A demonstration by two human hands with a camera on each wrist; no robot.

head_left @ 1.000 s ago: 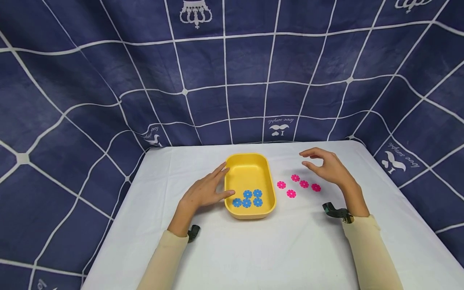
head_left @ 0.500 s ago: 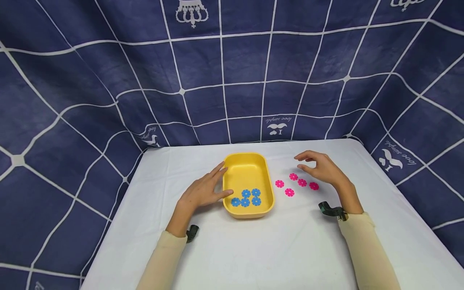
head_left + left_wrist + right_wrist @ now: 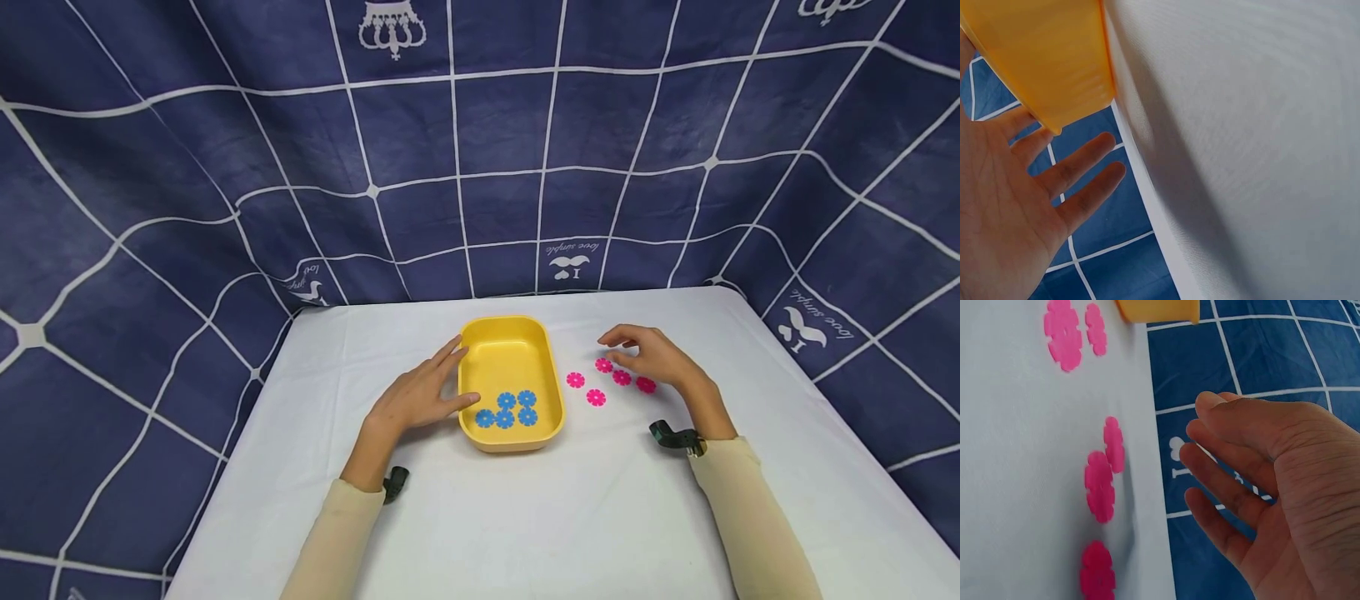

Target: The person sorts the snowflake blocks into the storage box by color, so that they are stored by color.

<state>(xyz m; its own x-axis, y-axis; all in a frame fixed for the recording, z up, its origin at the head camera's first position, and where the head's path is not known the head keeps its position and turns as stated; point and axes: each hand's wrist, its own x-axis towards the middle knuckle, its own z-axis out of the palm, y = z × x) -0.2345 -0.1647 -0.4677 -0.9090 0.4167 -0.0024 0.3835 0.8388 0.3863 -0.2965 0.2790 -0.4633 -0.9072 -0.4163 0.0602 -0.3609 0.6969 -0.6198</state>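
Observation:
A yellow tray (image 3: 504, 362) with a raised rim stands on the white cloth, several blue notched flower-shaped discs (image 3: 506, 401) lying in its near end. My left hand (image 3: 417, 395) rests at the tray's left side, fingers spread, the thumb reaching over the rim. In the left wrist view its fingers (image 3: 1079, 164) show beside the tray's wall (image 3: 1054, 56). Right of the tray lie several pink discs (image 3: 596, 397) of the same shape. Over the far ones hovers my right hand (image 3: 647, 353), fingers loosely bent. Nothing shows between its thumb and fingers in the right wrist view.
The white tablecloth (image 3: 465, 525) reaches the table's far edge, where a dark blue curtain (image 3: 420, 208) with white lines hangs behind and along both sides. A black wrist-worn device (image 3: 672, 436) sits on the right wrist, another dark one (image 3: 395, 483) on the left.
My right hand has come left and lower, down close to the far pink discs. The left hand keeps its place at the tray. The head view has shifted slightly.

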